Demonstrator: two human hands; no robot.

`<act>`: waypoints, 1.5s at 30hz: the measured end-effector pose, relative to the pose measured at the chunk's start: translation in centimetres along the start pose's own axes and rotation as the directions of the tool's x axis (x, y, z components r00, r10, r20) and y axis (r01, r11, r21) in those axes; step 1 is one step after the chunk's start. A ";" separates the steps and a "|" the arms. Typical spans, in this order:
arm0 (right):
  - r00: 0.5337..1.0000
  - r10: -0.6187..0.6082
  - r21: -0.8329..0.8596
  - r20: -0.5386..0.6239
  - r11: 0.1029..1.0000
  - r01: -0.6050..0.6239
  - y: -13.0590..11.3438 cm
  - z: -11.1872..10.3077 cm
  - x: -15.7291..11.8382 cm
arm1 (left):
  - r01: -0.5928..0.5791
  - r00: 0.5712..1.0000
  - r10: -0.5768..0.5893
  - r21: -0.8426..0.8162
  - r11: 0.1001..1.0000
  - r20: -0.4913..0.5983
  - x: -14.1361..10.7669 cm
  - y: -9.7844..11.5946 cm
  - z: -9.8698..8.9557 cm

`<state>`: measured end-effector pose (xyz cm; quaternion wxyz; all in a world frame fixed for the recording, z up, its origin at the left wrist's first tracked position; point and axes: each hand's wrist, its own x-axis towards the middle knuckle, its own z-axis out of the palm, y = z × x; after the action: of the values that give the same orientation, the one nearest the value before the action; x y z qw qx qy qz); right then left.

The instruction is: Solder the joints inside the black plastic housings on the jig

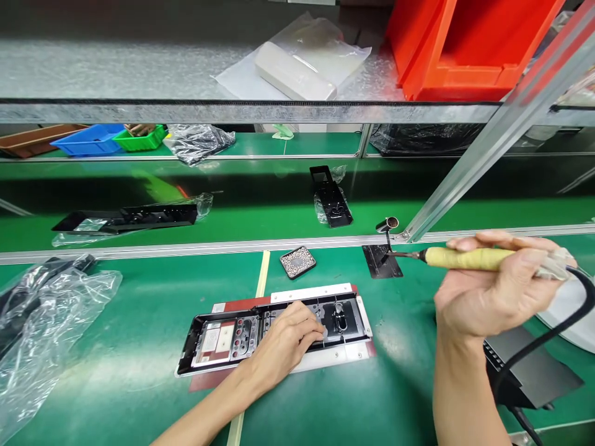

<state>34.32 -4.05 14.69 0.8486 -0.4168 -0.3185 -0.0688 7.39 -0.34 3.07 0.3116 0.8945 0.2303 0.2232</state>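
A long black panel with recesses lies in a red and white fixture on the green bench. My left hand rests on the middle of the panel, fingers bent together; what they hold, if anything, is hidden. Raised at the right, my right hand grips a soldering iron by its yellow handle. The iron's tip points left, over a small black stand with a metal tube. Between stand and fixture's back edge sits a small tray of grains.
Plastic-wrapped black parts lie at the left. Behind the metal rail are more black panels. A slanted metal post rises at right, near dark plates and the iron's cable. A shelf spans above.
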 end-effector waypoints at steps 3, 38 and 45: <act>0.995 0.082 0.077 0.060 0.993 -0.086 -2.3 -0.1 -1.2 | -0.031 0.999 0.030 0.071 0.997 0.010 0.3 -0.3 0.3; 0.715 0.436 0.132 0.546 0.799 -0.587 -2.2 2.3 -13.1 | 0.079 0.944 0.008 0.250 0.965 -0.330 -4.8 -1.2 1.0; 0.693 0.443 0.069 0.569 0.814 -0.576 -1.9 2.4 -13.6 | 0.071 0.925 0.025 0.237 0.969 -0.380 -4.8 -1.4 1.0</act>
<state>21.73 -5.48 8.90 0.7565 -0.3847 -0.4154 0.3274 3.77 -2.51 0.21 0.1504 0.8631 0.3226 0.3583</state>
